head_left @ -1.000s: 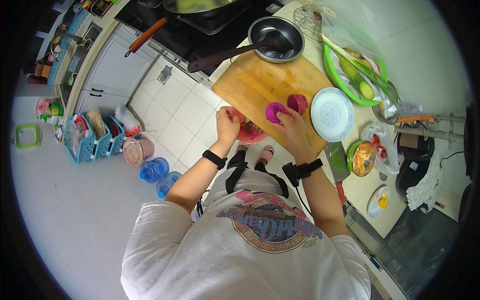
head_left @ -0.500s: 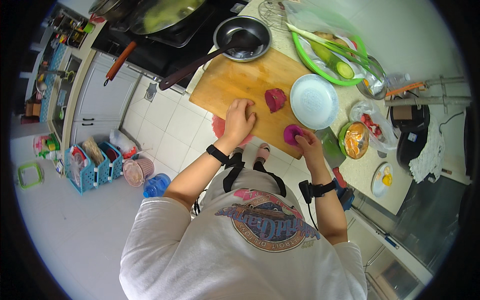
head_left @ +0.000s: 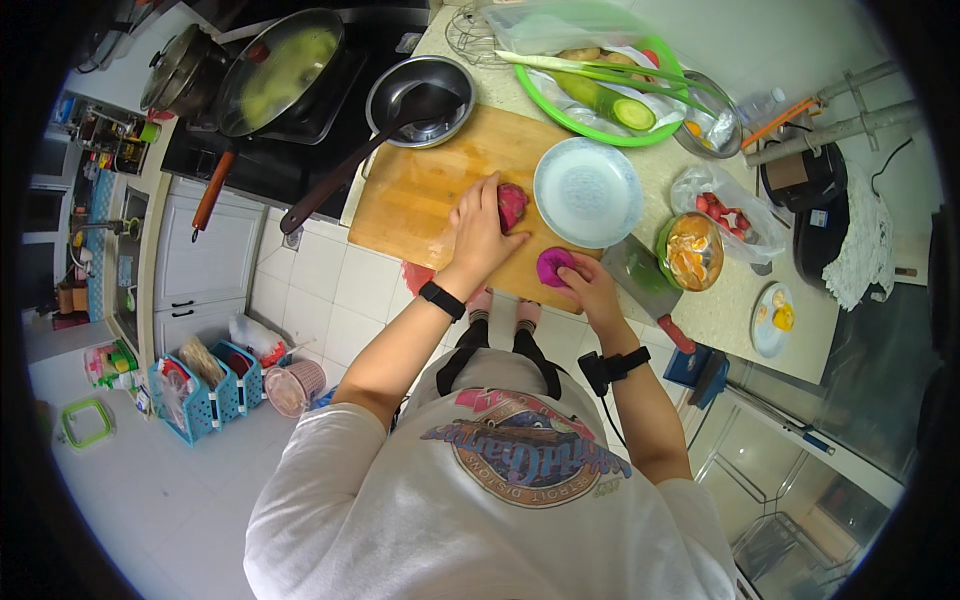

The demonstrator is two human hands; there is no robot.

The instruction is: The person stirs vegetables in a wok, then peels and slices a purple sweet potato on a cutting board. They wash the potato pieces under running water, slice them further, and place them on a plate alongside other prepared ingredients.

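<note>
On the wooden cutting board [head_left: 410,190], a reddish-pink piece of dragon fruit peel [head_left: 513,204] lies beside the fingers of my left hand [head_left: 484,232]. That hand is open, thumb apart from the fingers, which reach along the peel's left side; whether they touch it is unclear. At the board's near right edge, my right hand [head_left: 590,287] pinches a round, bright magenta piece of dragon fruit peel [head_left: 553,266] between thumb and fingers. A pale blue-white plate [head_left: 588,192] sits just beyond, on the right. Right of my right hand lies a cleaver [head_left: 643,278] with a red handle.
A steel bowl [head_left: 420,100] holding a dark ladle stands at the board's far left, by the stove with a lidded pan [head_left: 285,75]. Behind the plate is a green basket [head_left: 600,125] of vegetables. Orange peels fill a bowl [head_left: 695,255]; a bag of red pieces [head_left: 725,215] lies beside it.
My left hand has moved forward over the board, up to the reddish peel. My right hand keeps its pinch on the magenta peel. The whole view has shifted, and the cleaver shows more fully.
</note>
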